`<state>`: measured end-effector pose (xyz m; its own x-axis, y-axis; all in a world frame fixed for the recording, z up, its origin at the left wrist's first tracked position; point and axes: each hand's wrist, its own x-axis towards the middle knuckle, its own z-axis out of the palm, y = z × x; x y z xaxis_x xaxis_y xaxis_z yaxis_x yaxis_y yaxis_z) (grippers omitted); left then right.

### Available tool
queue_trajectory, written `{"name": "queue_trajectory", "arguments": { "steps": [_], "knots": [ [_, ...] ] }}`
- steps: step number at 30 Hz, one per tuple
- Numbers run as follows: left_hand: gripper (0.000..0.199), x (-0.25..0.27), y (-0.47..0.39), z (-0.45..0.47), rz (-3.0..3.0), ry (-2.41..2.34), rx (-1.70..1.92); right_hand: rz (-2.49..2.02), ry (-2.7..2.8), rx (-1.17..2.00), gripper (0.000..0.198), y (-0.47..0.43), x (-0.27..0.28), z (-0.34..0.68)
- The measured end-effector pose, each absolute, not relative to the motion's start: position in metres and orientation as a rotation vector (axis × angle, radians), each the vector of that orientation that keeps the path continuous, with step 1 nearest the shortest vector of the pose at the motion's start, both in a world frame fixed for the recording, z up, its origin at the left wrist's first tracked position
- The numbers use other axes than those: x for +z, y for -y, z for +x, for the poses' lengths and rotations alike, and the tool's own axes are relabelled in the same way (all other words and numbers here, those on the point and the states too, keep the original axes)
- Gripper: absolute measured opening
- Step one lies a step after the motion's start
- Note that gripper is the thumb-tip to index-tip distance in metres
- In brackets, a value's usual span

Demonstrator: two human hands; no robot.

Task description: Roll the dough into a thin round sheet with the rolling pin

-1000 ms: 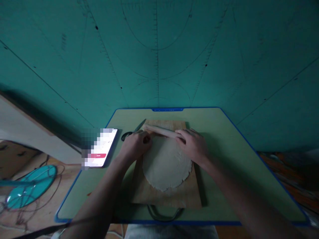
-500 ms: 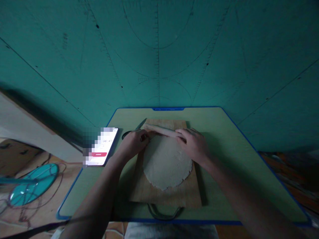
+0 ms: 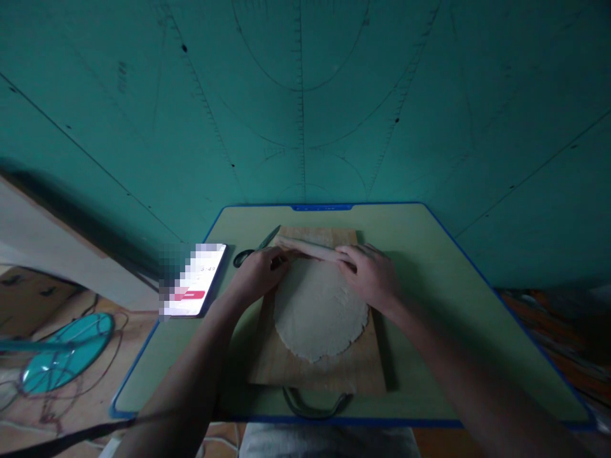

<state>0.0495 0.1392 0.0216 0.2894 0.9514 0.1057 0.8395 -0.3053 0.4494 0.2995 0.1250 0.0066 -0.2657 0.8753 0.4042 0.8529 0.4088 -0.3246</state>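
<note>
A thin, roundish sheet of pale dough (image 3: 321, 312) with a ragged near edge lies on a wooden board (image 3: 317, 376). Along its far edge rests a pale roll (image 3: 308, 247), slanting slightly; I cannot tell whether it is a floured rolling pin or curled-up dough. Closed at the sheet's far left edge is my left hand (image 3: 261, 270), its fingertips pinching the dough just below the roll. The fingers of my right hand (image 3: 370, 270) are bent around the roll's right end, thumb on the near side. My right fingers cover that end.
Scissors (image 3: 255, 247) lie left of the board, partly behind my left hand. A lit phone (image 3: 203, 280) rests at the table's left edge. The board's dark handle (image 3: 315, 412) reaches toward the near edge of the blue-rimmed table (image 3: 429, 356). A green wall (image 3: 305, 114) rises behind.
Both hands keep nearly the same place and grip. The dough and roll show no clear movement; the whole view has shifted very slightly.
</note>
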Motion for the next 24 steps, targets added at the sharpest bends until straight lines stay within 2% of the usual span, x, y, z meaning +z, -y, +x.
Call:
{"name": "queue_trajectory", "arguments": {
  "steps": [7,18,24],
  "knots": [
    [0.012,0.0196,-0.1395,0.0474,2.237,-1.637,0.505,-1.465,2.139,0.042,0.02,-0.1254,0.0047,0.2994],
    [0.029,0.0273,-0.1363,0.044,2.357,-1.523,0.511,-1.467,2.141,0.039,0.019,-0.1254,0.0048,0.2991],
    [0.028,0.0277,-0.1366,0.0431,2.381,-1.553,0.429,-1.469,2.159,0.049,0.02,-0.1248,0.0069,0.2999]
  ]
}}
